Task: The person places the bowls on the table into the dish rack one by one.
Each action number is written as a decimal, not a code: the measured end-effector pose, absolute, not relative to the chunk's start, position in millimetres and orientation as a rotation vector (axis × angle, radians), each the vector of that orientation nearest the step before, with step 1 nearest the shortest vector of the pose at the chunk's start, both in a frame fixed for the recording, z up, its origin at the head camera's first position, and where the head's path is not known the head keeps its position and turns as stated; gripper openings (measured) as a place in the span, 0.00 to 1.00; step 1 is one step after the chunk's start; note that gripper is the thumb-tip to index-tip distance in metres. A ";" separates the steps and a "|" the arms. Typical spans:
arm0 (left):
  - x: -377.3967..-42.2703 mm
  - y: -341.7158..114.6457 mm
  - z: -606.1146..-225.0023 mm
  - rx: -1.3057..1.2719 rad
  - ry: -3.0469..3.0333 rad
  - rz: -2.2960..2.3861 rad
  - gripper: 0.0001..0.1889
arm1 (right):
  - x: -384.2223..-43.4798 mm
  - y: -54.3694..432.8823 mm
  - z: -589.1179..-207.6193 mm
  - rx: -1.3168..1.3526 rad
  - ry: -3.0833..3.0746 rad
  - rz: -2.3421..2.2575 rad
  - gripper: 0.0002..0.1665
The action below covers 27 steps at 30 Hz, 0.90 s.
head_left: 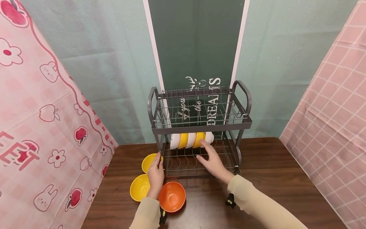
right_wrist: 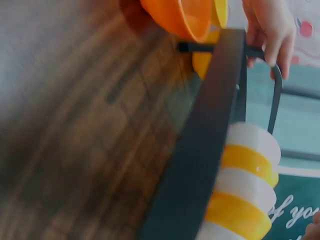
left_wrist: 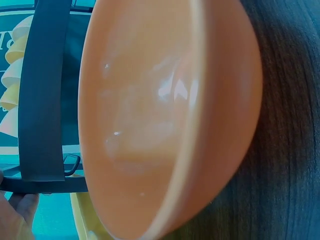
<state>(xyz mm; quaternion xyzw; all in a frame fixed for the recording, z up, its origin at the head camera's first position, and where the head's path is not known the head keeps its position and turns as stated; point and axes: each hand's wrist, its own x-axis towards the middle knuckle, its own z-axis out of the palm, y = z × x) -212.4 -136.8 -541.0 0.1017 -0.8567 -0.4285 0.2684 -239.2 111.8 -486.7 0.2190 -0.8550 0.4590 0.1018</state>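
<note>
A dark grey two-tier dish rack (head_left: 201, 129) stands on the table. On its lower tier a row of several white and yellow bowls (head_left: 191, 140) stands on edge, alternating in colour. My left hand (head_left: 155, 176) holds the rack's left side bar; the right wrist view shows its fingers (right_wrist: 280, 47) curled around the frame. My right hand (head_left: 213, 160) reaches over the lower tier, fingers spread, its index fingertip at or near a yellow bowl at the right of the row. Whether it touches is hard to tell. An orange bowl (head_left: 172, 197) lies upright beside my left wrist.
Two yellow bowls (head_left: 139, 188) sit on the table left of the rack, partly behind my left hand. The upper tier (head_left: 197, 111) is an open wire grid with side handles. Curtains hang behind and at both sides of the brown table (head_left: 266, 178).
</note>
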 end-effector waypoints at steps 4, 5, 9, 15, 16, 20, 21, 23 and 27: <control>-212.3 -136.9 -541.0 0.271 -2.315 -1.162 0.23 | -221.2 108.7 -496.9 0.730 -2.497 1.306 0.36; -212.3 -137.1 -540.9 0.269 -2.315 -1.165 0.23 | -216.7 107.7 -499.7 0.749 -2.491 1.290 0.37; -212.3 -137.8 -540.1 0.277 -2.326 -1.182 0.23 | -196.7 102.6 -508.2 0.799 -2.486 1.271 0.37; -212.4 -138.6 -540.4 0.284 -2.341 -1.178 0.23 | -170.2 94.1 -526.9 0.880 -2.529 1.238 0.40; -212.4 -138.7 -540.6 0.283 -2.341 -1.178 0.23 | -166.3 92.7 -530.3 0.897 -2.535 1.226 0.40; -212.4 -138.9 -541.6 0.287 -2.347 -1.185 0.23 | -152.2 87.7 -542.9 0.964 -2.554 1.214 0.40; -212.4 -138.9 -541.7 0.285 -2.347 -1.186 0.23 | -149.1 86.5 -545.4 0.977 -2.559 1.216 0.40; -212.1 -139.1 -541.8 0.281 -2.345 -1.190 0.23 | -143.8 84.2 -550.1 1.001 -2.578 1.217 0.39; -211.5 -139.2 -541.1 0.280 -2.350 -1.198 0.24 | -136.4 80.0 -557.5 1.029 -2.643 1.231 0.38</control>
